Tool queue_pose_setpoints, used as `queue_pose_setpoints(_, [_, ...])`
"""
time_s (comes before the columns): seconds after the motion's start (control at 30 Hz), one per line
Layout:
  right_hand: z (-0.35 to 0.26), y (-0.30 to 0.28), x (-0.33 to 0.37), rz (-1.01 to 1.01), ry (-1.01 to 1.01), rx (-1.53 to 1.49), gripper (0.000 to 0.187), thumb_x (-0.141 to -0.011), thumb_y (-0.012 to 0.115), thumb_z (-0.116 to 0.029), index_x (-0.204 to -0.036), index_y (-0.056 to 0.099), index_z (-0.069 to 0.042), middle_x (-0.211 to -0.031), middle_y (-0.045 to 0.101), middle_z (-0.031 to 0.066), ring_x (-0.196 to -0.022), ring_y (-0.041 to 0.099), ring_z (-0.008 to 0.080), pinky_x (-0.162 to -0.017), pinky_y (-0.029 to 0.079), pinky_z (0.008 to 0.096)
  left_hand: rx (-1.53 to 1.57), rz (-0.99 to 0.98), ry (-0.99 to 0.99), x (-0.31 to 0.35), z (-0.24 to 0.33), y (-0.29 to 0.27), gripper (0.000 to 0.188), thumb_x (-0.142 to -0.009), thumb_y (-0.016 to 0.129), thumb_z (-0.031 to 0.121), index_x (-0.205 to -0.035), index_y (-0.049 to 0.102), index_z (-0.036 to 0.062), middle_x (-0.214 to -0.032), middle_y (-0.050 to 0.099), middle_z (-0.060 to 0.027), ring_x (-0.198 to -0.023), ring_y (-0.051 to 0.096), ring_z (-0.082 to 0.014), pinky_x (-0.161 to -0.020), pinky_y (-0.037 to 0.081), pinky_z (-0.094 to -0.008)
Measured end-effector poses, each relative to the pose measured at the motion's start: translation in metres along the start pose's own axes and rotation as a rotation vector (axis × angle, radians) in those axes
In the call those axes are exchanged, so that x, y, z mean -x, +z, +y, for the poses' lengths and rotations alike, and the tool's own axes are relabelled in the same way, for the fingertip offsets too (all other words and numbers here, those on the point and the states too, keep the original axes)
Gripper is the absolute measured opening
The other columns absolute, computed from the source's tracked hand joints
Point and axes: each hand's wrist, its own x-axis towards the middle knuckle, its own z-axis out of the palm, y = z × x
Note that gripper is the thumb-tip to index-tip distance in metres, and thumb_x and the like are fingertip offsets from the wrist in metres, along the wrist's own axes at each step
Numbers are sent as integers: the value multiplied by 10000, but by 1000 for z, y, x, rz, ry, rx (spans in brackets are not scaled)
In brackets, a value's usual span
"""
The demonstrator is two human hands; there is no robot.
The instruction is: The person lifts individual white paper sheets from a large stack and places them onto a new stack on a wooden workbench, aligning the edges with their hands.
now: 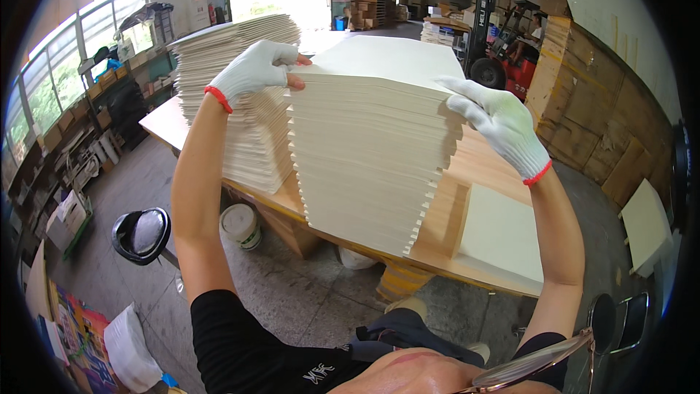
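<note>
A tall stack of white board sheets stands in front of me on a wooden table, its notched side edges uneven. My left hand, in a white glove with bare fingertips showing, pinches the upper left corner of the stack. At the upper right corner, my right hand, also in a white glove, has its thumb and fingers closed on the edge. How many sheets each hand grips is hidden. Close on the left rises a second stack of pale sheets. A flat white board lies at the table's right.
Below the table's left side is a white bucket, with a black-seated stool further left. A red forklift with a person on it is in the back right. Wooden crates line the right; loaded shelves run along the left windows.
</note>
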Motion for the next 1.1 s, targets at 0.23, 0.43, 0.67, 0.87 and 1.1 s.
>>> queue_pose_setpoints(0.23, [11, 6, 3, 65, -73, -50, 389, -969, 618, -353, -1264, 672, -105, -1063, 722, 161, -886, 720, 276, -782, 537, 325, -20, -31, -50, 2, 6, -4, 473, -731, 858, 211, -1160, 733, 57, -869, 677, -43, -845, 606, -141, -790, 478, -299])
queue_pose_setpoints(0.43, [2, 0, 3, -8, -11, -37, 390, -970, 617, -370, -1246, 684, -104, -1056, 724, 154, -867, 720, 264, -776, 537, 315, 25, -20, -25, -2, -4, -4, 465, -730, 857, 178, -1164, 740, 63, -756, 570, 26, -735, 519, -99, -709, 444, -277])
queue_pose_setpoints(0.67, [7, 0, 3, 3, -22, -53, 400, -971, 617, -369, -1246, 683, -87, -1107, 722, 143, -926, 720, 243, -814, 538, 302, 45, -84, -93, -9, 0, -8, 516, -708, 883, 162, -1190, 725, 69, -1030, 739, -91, -949, 663, -168, -877, 516, -303])
queue_pose_setpoints(0.87, [-5, -3, 3, -67, 158, -266, 428, -975, 613, -336, -1268, 659, -27, -1194, 714, 139, -1041, 688, 197, -895, 521, 295, -9, -80, -84, -6, 0, -9, 497, -713, 881, 173, -1174, 728, 69, -933, 723, -64, -867, 639, -150, -829, 506, -299])
queue_pose_setpoints(1.1, [-3, 4, 10, -9, 101, -190, 422, -981, 604, -333, -1265, 654, -25, -1097, 738, 138, -954, 705, 209, -832, 536, 313, -11, -80, -81, -3, 1, -7, 481, -729, 871, 195, -1170, 728, 67, -874, 693, -35, -810, 616, -141, -793, 491, -289])
